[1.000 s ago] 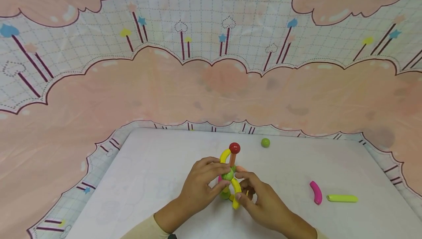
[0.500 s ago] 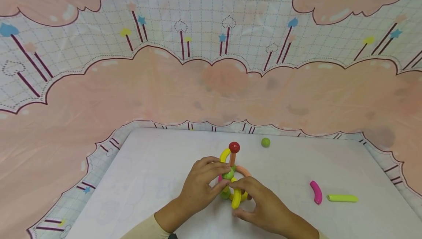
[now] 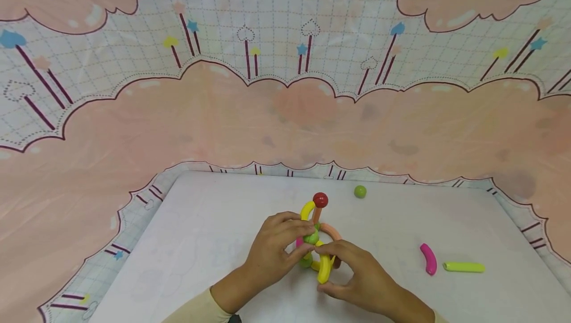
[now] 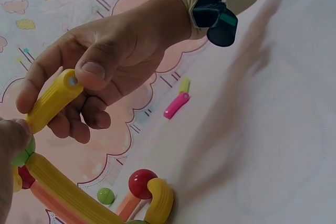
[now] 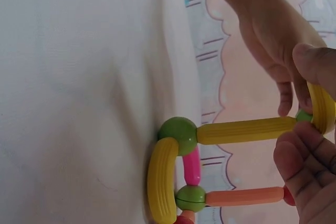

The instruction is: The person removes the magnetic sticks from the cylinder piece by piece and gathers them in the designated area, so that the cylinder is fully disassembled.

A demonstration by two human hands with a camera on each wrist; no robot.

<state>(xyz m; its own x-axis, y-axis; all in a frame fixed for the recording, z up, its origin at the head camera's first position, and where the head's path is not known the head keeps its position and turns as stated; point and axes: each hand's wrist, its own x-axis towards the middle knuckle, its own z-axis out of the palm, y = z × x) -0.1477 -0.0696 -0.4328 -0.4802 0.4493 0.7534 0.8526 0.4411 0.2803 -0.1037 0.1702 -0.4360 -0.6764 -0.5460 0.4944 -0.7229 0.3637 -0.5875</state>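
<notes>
A ball-and-stick construction with yellow, orange and pink sticks stands on the table in front of me. My left hand (image 3: 274,246) holds its upper green ball (image 3: 312,237) between fingers and thumb. My right hand (image 3: 363,276) pinches a curved yellow stick (image 3: 324,266), thumb at the lower end and index finger near the top. That stick's upper end meets the held green ball; a silvery spot shows in its free end in the left wrist view. A straight yellow stick (image 5: 247,131) joins the held ball to a lower green ball (image 5: 178,136). A red ball (image 3: 320,199) tops the far side.
On the white table (image 3: 214,204), a loose green ball (image 3: 360,191) lies near the back edge. A curved pink stick (image 3: 428,259) and a straight lime stick (image 3: 464,267) lie to the right. A patterned cloth (image 3: 285,125) hangs behind the table.
My right hand has shifted its fingers on the curved yellow stick, the thumb moving down to the lower end. The stick has swung slightly right. My left hand keeps its hold.
</notes>
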